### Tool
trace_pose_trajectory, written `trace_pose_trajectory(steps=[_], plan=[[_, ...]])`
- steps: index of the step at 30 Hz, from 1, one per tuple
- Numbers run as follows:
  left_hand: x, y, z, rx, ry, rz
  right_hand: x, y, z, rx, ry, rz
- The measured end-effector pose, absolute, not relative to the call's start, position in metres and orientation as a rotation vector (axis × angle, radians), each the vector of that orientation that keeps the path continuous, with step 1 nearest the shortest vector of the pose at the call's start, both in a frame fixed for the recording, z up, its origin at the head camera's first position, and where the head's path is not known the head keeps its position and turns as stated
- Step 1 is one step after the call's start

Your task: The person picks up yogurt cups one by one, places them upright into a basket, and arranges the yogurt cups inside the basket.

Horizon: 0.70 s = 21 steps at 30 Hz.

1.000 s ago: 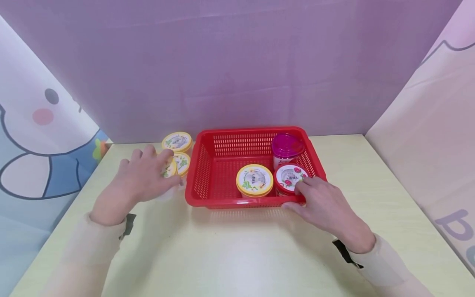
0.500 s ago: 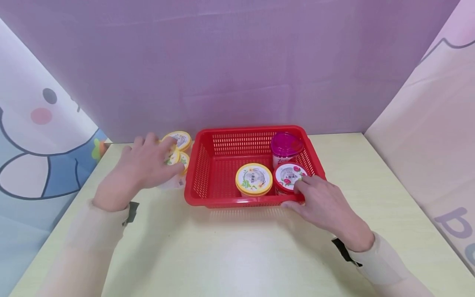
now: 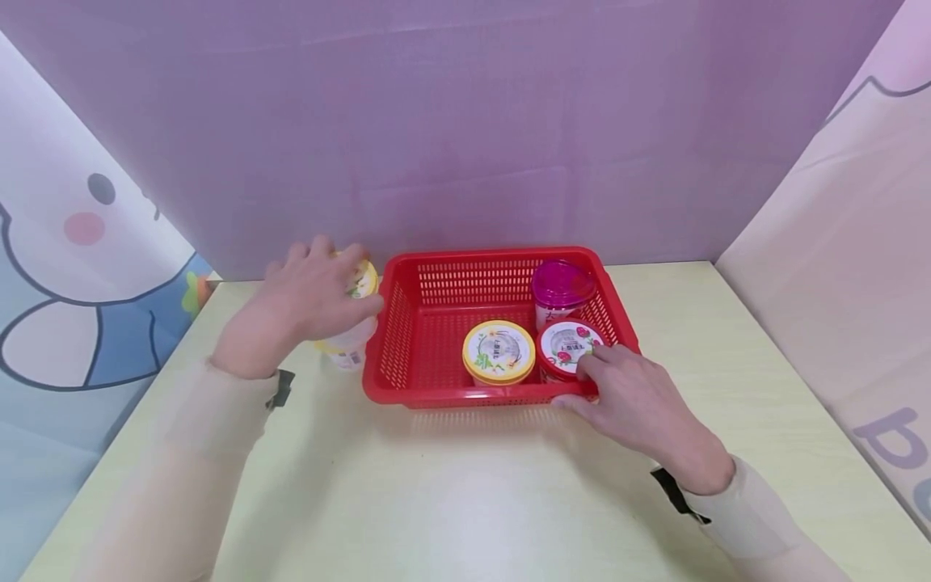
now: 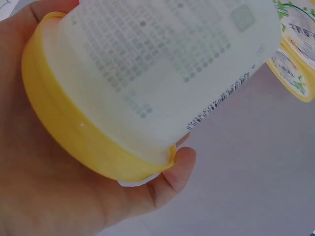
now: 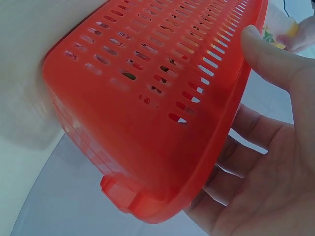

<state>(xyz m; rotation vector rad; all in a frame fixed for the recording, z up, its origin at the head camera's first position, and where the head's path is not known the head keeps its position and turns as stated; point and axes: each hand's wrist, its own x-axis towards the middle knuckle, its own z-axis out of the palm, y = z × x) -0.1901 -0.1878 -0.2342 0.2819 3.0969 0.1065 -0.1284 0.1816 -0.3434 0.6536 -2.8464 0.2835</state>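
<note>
My left hand holds a white cup with a yellow lid from above, just left of the basket. In the left wrist view, fingers and thumb wrap round the lid's rim. Other yellow-lidded cups show beyond it, partly hidden by the hand in the head view. My right hand grips the front right rim of a red plastic basket, thumb outside and fingers inside. Within the basket stand a yellow-lidded cup, a red-lidded cup with strawberries and a purple-lidded cup.
The basket stands on a pale wooden table, close to a purple cloth backdrop. Printed cloth panels rise on both sides. One yellow-lidded cup stands at the back, beside the basket's left wall.
My left hand has moved back and to the right over the yellow-lidded cups and now grips one, which is lifted. The right hand has stayed on the basket rim.
</note>
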Motion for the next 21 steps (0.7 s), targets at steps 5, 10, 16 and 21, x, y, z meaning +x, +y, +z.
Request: trace_pose_trajectory(steps=[5, 10, 16, 21], plan=[[-0.198, -0.179, -0.231, 0.285, 3.08, 0.122, -0.128, 0.182, -0.343, 0.649, -2.853, 0.285], [-0.206, -0.171, -0.231, 0.284, 3.069, 0.141, -0.128, 0.181, -0.343, 0.657, -2.848, 0.286], [-0.214, -0.16, -0.23, 0.317, 3.074, 0.13, -0.128, 0.181, -0.343, 0.669, -2.834, 0.296], [-0.222, -0.154, -0.231, 0.335, 3.063, 0.116, -0.128, 0.181, -0.341, 0.67, -2.834, 0.299]])
